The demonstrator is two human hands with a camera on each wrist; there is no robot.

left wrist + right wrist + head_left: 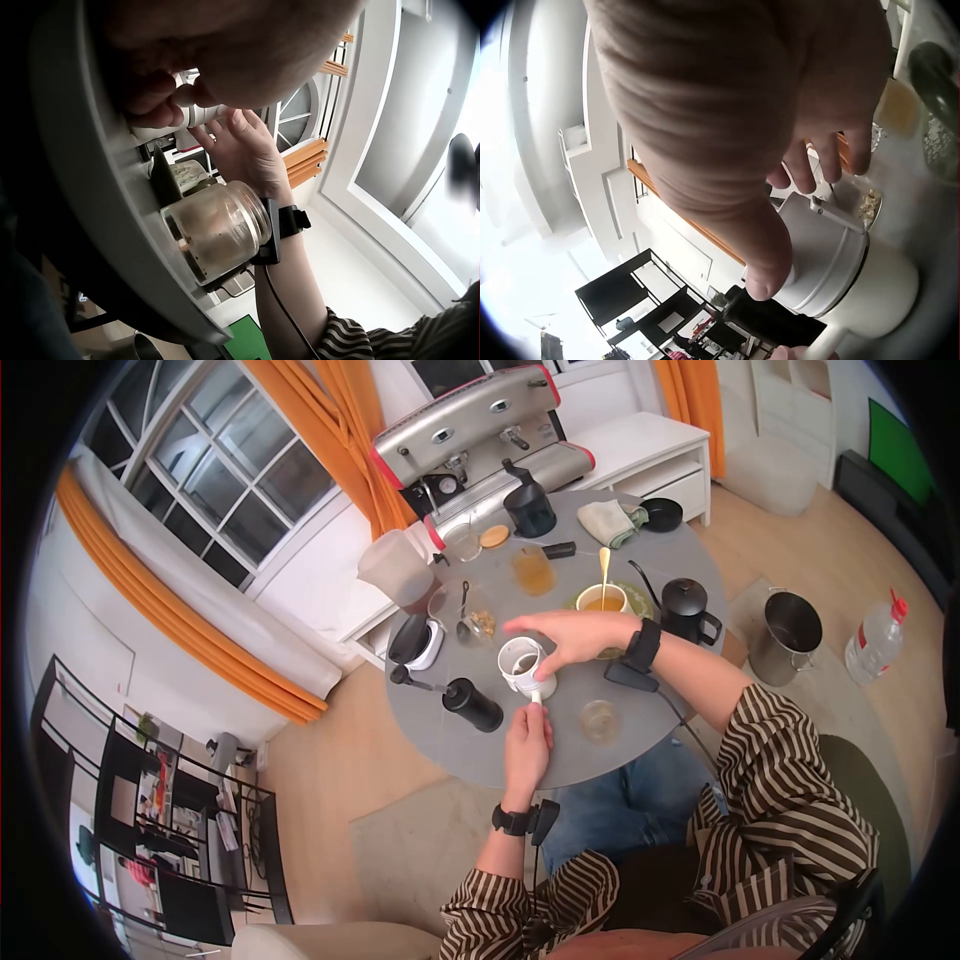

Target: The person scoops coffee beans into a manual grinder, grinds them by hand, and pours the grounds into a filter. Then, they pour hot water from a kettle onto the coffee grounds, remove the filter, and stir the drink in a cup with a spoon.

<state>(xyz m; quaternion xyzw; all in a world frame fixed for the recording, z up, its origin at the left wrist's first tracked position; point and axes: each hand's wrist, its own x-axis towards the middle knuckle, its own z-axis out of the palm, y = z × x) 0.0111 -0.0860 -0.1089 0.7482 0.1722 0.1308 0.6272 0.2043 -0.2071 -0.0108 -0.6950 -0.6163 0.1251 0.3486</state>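
A white lidded pot point(524, 668) stands near the middle of the round grey table point(455, 745). My right hand point(560, 640) reaches over it from the right, thumb and fingers curled round its top rim. In the right wrist view the right hand point(795, 217) grips the white pot point(855, 281) at the lid. My left hand point(528, 738) comes from the near edge and pinches the pot's white handle point(537, 698). In the left wrist view, the handle point(201, 114) is between the left hand's fingertips point(154, 105).
Around the pot are a black hand grinder point(472, 705), a small glass jar point(600, 720), a black kettle point(690, 610), a cup with a spoon point(603, 600) and an amber glass point(533, 570). An espresso machine point(480, 430) stands behind. A metal bucket point(785, 630) sits on the floor.
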